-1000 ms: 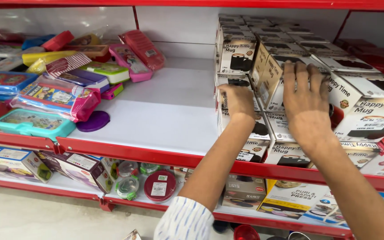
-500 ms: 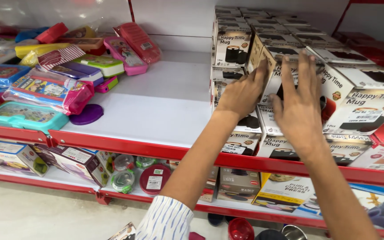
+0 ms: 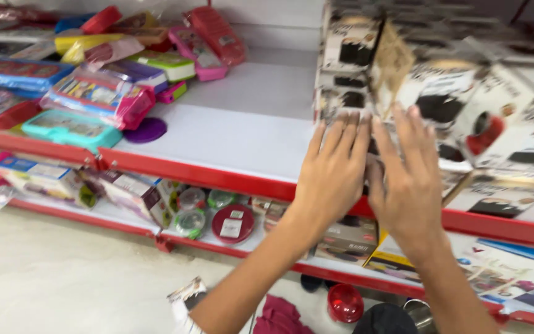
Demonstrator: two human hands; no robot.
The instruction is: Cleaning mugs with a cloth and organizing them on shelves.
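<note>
Head view: we press our left hand (image 3: 332,176) and right hand (image 3: 406,185), fingers spread and gripping nothing, flat against stacked mug boxes (image 3: 428,105) right of the shelf's bare patch (image 3: 236,133), straightening them

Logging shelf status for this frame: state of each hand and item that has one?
left hand: open, fingers spread, flat against the boxes
right hand: open, fingers spread, flat against the boxes
mug boxes: closed, stacked on the shelf, one tilted; blurred
pencil cases: closed, piled loosely at the left
purple lid: lying flat on the shelf
round red-lidded container: closed, on the lower shelf
</note>
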